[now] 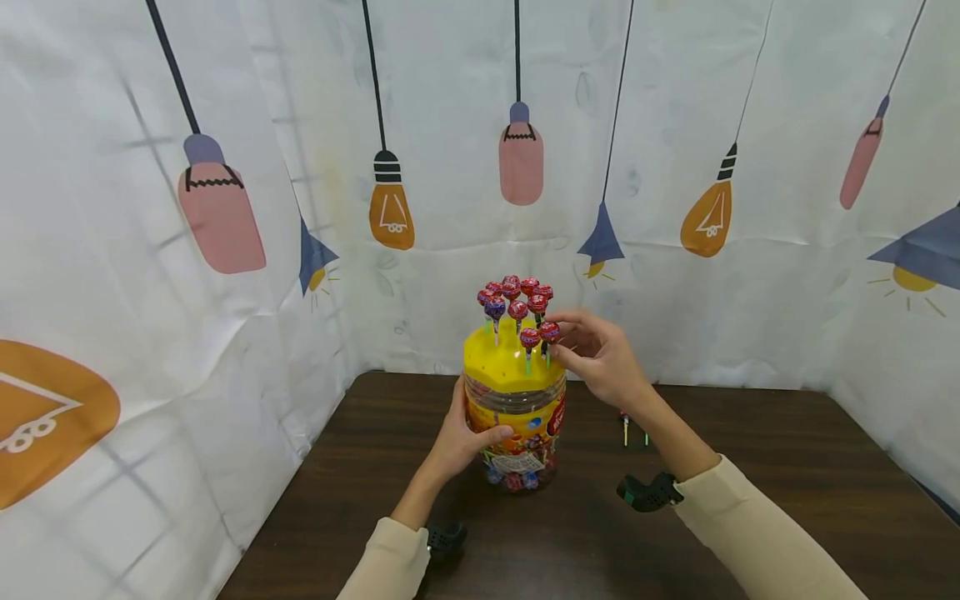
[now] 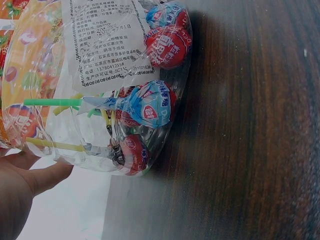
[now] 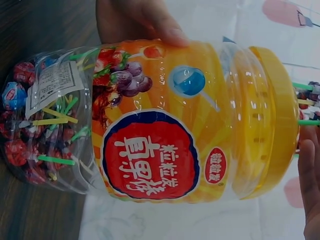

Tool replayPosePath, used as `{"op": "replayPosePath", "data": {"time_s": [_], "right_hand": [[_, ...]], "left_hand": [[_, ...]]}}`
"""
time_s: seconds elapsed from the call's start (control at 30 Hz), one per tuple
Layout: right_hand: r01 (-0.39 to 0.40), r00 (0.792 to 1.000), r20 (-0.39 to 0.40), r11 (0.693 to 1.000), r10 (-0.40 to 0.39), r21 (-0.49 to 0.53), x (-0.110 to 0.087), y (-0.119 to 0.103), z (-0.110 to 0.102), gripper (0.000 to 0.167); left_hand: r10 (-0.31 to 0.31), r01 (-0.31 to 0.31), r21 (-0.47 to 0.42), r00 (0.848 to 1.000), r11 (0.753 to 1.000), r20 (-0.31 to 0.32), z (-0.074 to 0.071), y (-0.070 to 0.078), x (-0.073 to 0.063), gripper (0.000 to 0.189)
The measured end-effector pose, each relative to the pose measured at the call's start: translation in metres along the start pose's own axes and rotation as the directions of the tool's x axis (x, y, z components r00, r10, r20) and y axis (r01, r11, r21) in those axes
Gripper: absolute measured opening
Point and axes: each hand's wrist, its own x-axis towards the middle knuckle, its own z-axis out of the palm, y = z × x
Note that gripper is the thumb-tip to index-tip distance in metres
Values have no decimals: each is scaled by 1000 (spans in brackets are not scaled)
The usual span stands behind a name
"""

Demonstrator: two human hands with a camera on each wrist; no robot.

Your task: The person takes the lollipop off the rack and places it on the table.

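Note:
A clear plastic jar (image 1: 521, 429) of wrapped lollipops stands on the table, topped by a yellow lid (image 1: 487, 360). Several red-wrapped lollipops and a purple one (image 1: 494, 307) stick upright from the lid. My left hand (image 1: 459, 437) grips the jar's left side, thumb across the front label. At the lid's right edge, my right hand (image 1: 600, 354) pinches a red lollipop (image 1: 549, 332) between thumb and fingers. The right wrist view shows the jar's fruit-printed label (image 3: 155, 155) and more lollipops (image 3: 15, 95) inside, near the bottom. A white text sticker (image 2: 107, 40) fills part of the left wrist view.
Right of the jar, a lollipop (image 1: 626, 428) lies on the dark wooden table (image 1: 750, 467), with a green stick (image 1: 646, 438) beside it, partly behind my right forearm. A white curtain (image 1: 450, 100) printed with lamps hangs behind the table and along its left side.

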Motion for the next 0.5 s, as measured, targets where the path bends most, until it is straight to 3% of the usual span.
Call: {"op": "replayPosePath", "data": {"time_s": [0.5], "right_hand": [[44,997,-69,999,-42,26,1,1,2,41]], "left_hand": [[-11,11,12,1000,1000,-4,1,2,-1,99]]}}
